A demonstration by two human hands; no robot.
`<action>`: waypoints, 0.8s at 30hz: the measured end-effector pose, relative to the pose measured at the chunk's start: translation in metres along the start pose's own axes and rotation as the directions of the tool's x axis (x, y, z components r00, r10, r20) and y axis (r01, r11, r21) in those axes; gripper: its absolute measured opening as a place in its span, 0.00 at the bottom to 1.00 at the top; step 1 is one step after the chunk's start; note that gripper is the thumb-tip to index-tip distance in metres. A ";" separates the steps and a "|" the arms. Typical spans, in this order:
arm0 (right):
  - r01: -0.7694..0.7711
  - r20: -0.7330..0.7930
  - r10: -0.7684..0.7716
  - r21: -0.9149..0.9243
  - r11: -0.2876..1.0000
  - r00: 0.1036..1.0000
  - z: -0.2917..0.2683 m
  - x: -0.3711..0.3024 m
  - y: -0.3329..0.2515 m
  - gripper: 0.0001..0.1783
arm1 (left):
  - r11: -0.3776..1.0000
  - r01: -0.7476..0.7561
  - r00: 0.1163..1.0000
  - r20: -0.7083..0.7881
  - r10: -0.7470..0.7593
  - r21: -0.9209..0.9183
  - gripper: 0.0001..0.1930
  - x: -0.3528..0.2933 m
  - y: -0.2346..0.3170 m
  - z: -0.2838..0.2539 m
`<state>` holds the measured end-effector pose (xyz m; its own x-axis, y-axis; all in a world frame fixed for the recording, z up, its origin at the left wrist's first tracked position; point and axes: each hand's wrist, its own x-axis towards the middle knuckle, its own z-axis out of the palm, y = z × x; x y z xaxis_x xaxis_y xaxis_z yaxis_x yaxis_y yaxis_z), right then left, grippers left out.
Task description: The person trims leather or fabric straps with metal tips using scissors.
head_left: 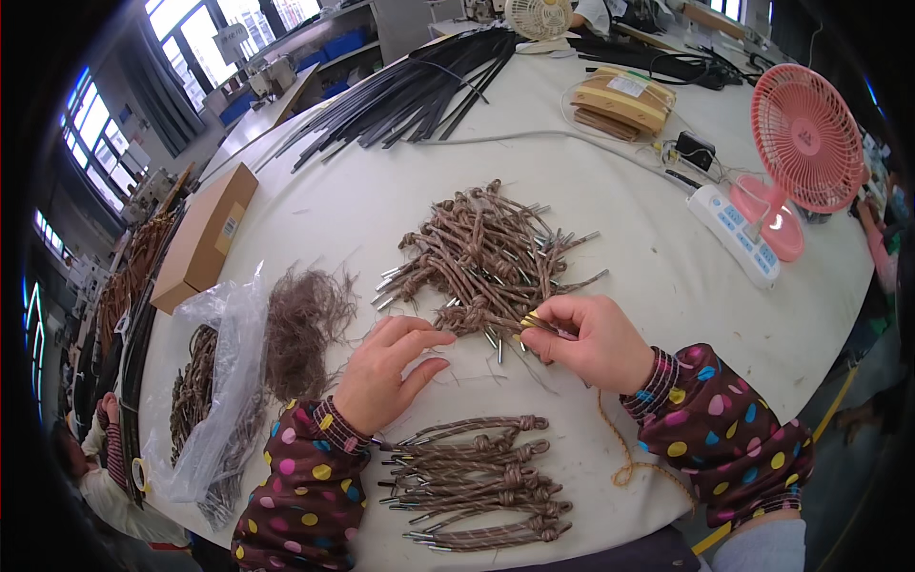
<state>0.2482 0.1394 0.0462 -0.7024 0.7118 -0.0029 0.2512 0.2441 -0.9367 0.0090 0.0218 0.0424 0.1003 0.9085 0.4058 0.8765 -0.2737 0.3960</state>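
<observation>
A heap of brown knotted cords with metal tips (pixel 477 243) lies mid-table. My left hand (pixel 391 367) is at its near left edge, thumb and fingers apart, fingertips beside a knotted cord; nothing shows in its grip. My right hand (pixel 596 343) is closed at the heap's near right edge on a small yellow-and-metal tool (pixel 539 323) that looks like thread snips, mostly hidden by the fingers. Below that hand an orange twisted string (pixel 624 469) trails over the table. Closer to me, several knotted cords (pixel 477 477) lie in a neat row, loops rightward.
Left of the heap sit a tangle of brown thread scraps (pixel 310 324), a clear plastic bag (pixel 229 372) with cords, and a cardboard box (pixel 205 238). Black strips (pixel 410 91) lie beyond. A pink fan (pixel 805 138) and a white power strip (pixel 734 234) stand at right.
</observation>
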 end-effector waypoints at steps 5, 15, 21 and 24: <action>-0.021 -0.007 0.021 0.043 0.999 1.000 0.001 0.001 -0.001 0.14 | 0.940 -0.329 0.891 0.359 0.279 0.085 0.24 -0.002 0.010 0.012; 0.013 0.015 -0.014 0.090 0.996 1.000 0.001 0.002 0.003 0.14 | 0.887 -0.113 0.984 0.172 0.039 0.447 0.19 -0.056 -0.052 -0.041; 0.130 0.026 -0.128 -0.156 0.979 0.991 0.001 -0.001 -0.009 0.12 | 0.954 0.096 0.992 -0.109 -0.068 0.284 0.17 -0.040 -0.023 -0.057; 0.304 0.013 -0.326 -0.401 0.864 0.945 -0.005 -0.006 0.001 0.12 | 0.957 0.205 0.979 0.033 -0.203 -0.203 0.16 -0.005 0.017 -0.033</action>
<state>0.2560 0.1390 0.0475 -0.7543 0.5848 0.2984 0.2707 0.6911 -0.6702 0.0078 0.0022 0.0744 -0.0638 0.9550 0.2896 0.7641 -0.1400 0.6297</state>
